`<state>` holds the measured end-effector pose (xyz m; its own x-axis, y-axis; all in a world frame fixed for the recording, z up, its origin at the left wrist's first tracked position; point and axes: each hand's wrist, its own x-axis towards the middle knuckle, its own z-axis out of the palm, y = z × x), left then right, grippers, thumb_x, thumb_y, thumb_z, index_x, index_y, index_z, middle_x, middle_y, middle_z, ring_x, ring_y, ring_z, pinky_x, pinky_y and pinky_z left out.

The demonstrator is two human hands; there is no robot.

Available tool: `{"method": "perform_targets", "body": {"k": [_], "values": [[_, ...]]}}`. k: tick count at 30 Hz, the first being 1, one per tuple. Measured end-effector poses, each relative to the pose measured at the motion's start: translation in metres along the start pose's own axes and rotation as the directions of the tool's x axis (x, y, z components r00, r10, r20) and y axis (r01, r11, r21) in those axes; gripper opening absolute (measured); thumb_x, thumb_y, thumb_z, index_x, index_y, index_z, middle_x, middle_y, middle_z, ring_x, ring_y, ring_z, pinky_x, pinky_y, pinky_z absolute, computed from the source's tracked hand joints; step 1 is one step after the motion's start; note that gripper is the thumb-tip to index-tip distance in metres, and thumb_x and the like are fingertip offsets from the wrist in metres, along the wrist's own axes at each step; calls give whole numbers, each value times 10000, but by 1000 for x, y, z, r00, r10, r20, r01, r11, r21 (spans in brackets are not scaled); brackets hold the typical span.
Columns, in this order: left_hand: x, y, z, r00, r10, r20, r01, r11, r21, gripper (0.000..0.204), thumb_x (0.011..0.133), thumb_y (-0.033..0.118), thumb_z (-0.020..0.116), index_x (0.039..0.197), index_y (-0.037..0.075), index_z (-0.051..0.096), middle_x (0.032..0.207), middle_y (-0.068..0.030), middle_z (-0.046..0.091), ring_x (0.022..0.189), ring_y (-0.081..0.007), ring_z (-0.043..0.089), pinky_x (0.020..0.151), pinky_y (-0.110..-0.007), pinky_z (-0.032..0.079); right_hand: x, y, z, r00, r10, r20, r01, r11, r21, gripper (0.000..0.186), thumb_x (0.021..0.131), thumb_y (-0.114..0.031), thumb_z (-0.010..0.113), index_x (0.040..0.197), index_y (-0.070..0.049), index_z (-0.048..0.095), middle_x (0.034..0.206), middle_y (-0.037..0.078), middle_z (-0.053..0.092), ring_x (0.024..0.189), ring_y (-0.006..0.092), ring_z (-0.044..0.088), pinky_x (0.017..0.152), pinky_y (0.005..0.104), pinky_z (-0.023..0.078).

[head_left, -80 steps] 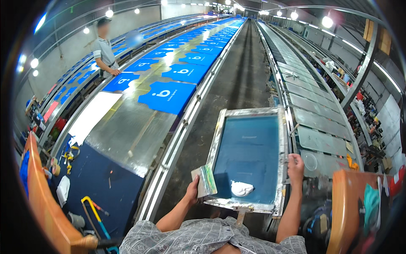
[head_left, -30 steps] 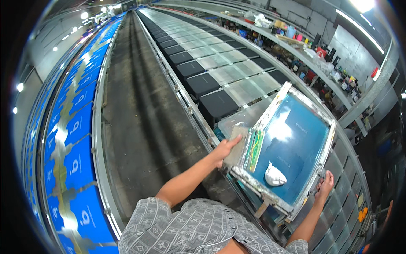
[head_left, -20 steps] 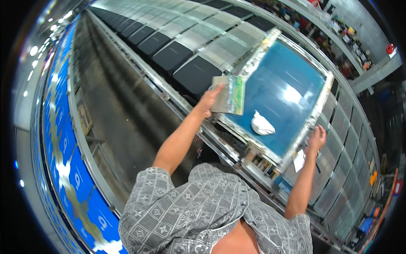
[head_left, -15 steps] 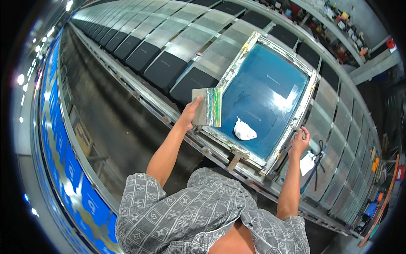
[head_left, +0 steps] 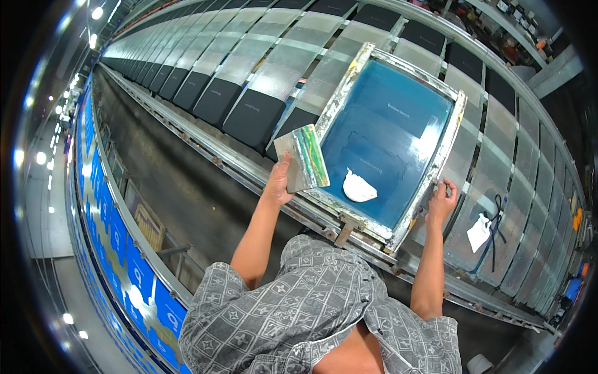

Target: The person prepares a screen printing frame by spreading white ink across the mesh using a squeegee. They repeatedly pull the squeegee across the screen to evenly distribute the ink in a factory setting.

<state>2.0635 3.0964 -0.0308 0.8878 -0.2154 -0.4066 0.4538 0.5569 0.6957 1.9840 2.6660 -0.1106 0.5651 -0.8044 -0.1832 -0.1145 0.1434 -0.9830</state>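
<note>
My left hand (head_left: 280, 182) grips a flat, beige squeegee (head_left: 301, 159) streaked with green, yellow and white. It is held tilted over the near left corner of a screen-printing frame (head_left: 448, 153). Inside the frame, the blue mesh (head_left: 398, 81) carries small white print. A lump of white paste (head_left: 359, 187) sits on the mesh toward its near end. My right hand (head_left: 442, 202) is beside the frame's right rim with its fingers curled; whether they grip the rim or something else is hard to see.
A long table with rows of glossy panels (head_left: 280, 59) runs to the far left, dark fabric pieces (head_left: 249, 118) lying along it. Right of the frame lie a white scrap (head_left: 479, 233) and a black cord (head_left: 498, 218). Behind a walkway, blue printed panels (head_left: 134, 280) line the left.
The frame has shifted left along the table with both hands beside it, farther from the white scrap and cord. The squeegee has tilted in my left hand. The view has turned slightly.
</note>
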Motion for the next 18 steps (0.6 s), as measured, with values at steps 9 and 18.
{"method": "perform_targets", "body": {"k": [9, 18], "values": [[-9, -33, 20, 996, -34, 83, 37, 999, -40, 536, 975, 475, 692, 1336, 94, 587, 1182, -29, 697, 1060, -163, 691, 907, -391, 586, 2, 20, 6, 1000, -20, -22, 15, 975, -221, 201, 917, -160, 707, 1103, -89, 674, 967, 30, 645, 783, 137, 532, 716, 304, 440], [-61, -17, 54, 987, -82, 141, 68, 992, 103, 406, 987, 311, 717, 1247, 17, 616, 1090, -53, 706, 954, -140, 701, 832, -340, 588, -24, 5, 2, 900, -426, 92, 391, 698, -600, 336, 911, -236, 705, 1210, -86, 670, 1101, 139, 703, 967, 291, 646, 889, 398, 495]]}}
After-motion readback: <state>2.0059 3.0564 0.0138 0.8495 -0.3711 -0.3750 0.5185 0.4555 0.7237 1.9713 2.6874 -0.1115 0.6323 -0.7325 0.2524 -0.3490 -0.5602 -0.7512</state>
